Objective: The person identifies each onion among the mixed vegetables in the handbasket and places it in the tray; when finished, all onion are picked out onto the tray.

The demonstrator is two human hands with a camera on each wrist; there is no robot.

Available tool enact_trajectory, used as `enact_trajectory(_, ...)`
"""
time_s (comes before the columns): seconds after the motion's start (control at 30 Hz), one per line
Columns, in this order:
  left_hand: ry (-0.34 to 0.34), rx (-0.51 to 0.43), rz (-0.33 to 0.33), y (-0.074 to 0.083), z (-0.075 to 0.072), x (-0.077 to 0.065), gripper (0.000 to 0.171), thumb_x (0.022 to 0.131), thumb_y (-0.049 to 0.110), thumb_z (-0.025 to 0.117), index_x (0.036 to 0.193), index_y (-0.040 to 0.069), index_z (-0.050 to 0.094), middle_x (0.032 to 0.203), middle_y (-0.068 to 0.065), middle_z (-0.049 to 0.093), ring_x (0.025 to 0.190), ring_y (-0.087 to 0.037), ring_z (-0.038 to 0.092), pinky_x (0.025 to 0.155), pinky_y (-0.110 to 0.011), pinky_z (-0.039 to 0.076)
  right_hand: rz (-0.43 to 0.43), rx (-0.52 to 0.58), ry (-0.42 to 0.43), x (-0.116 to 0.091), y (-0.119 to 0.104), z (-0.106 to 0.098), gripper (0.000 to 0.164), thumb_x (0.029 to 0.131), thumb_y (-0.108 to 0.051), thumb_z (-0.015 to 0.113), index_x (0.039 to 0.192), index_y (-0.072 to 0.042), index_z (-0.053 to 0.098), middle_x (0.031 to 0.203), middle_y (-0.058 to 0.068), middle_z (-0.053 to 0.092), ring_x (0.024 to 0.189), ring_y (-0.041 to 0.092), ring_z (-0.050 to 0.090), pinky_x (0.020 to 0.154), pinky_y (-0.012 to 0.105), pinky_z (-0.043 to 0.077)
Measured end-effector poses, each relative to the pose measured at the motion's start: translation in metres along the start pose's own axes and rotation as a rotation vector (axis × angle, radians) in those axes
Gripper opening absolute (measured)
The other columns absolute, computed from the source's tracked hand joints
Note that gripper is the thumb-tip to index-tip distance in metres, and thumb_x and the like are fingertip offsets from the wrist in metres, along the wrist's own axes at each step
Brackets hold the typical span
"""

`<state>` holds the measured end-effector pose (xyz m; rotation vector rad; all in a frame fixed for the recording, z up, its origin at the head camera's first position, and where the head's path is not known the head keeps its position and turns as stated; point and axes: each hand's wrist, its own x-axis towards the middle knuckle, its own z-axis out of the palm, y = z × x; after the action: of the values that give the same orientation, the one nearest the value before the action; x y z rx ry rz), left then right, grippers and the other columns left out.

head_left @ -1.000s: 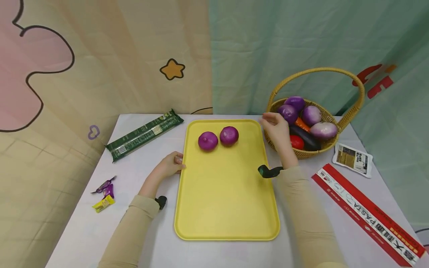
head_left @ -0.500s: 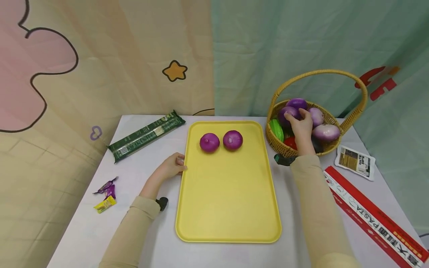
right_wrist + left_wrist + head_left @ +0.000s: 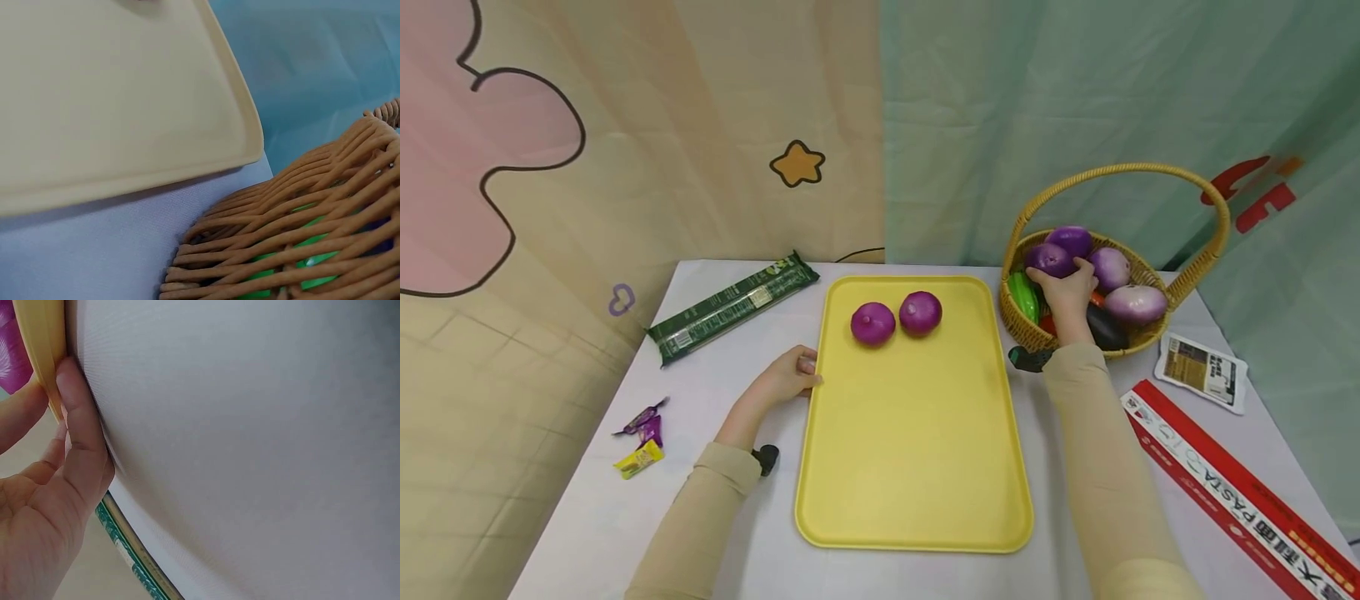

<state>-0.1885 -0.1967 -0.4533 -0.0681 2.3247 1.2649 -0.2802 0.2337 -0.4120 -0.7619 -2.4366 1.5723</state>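
Note:
My left hand point(image 3: 786, 377) pinches the left rim of the yellow tray point(image 3: 917, 467), thumb against fingers, as the left wrist view shows point(image 3: 56, 481). Two purple onions point(image 3: 872, 323) lie side by side near the tray's far end. Over in the wicker basket point(image 3: 1033, 333), my right hand point(image 3: 1069, 300) has thumb and fingers spread round a dark purple onion point(image 3: 1049, 260), which still rests among the other vegetables. The right wrist view catches only the basket's woven side and the tray, not the hand.
Beside that onion lie a green vegetable point(image 3: 1024, 296), a dark eggplant point(image 3: 1105, 327) and paler purple-white vegetables point(image 3: 1137, 305). A tall handle point(image 3: 1120, 168) arches over the basket. Around the table are a green packet point(image 3: 733, 308), small wrapped sweets point(image 3: 643, 437), a white-edged pouch point(image 3: 1202, 372) and a red pasta box point(image 3: 1240, 492).
My right hand has moved rightward from the basket's left edge into it, its fingers coming round the purple onion. The left hand stays at the tray rim. The head view shifts slightly.

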Motion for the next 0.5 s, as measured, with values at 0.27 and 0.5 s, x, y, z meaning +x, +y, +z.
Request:
enact_trajectory(0.27,0.002,-0.016,-0.003,-0.002,0.002,0.001,0.047,0.096,0.002,0.059,0.138,-0.008,0.04,0.099,-0.012,0.051,0.082,-0.017,0.059,0.075,-0.031,0.058,0.013,-0.004,0.044,0.001,0.003,0.003,0.092,0.082,-0.039,0.077,0.145,-0.007,0.018,0.151,0.02,0.015,0.144,0.03,0.019,0.122,0.034,0.017)
enact_trajectory(0.5,0.017,0.021,0.009,0.001,0.0,0.0,0.048,0.095,0.003,0.061,0.137,-0.009,0.041,0.101,-0.014,0.053,0.083,-0.018,0.059,0.077,-0.03,0.057,0.0,0.082,0.03,-0.017,-0.005,-0.002,0.095,0.081,-0.04,0.078,0.146,-0.011,0.016,0.157,0.012,0.015,0.148,0.023,0.02,0.123,0.029,0.015)
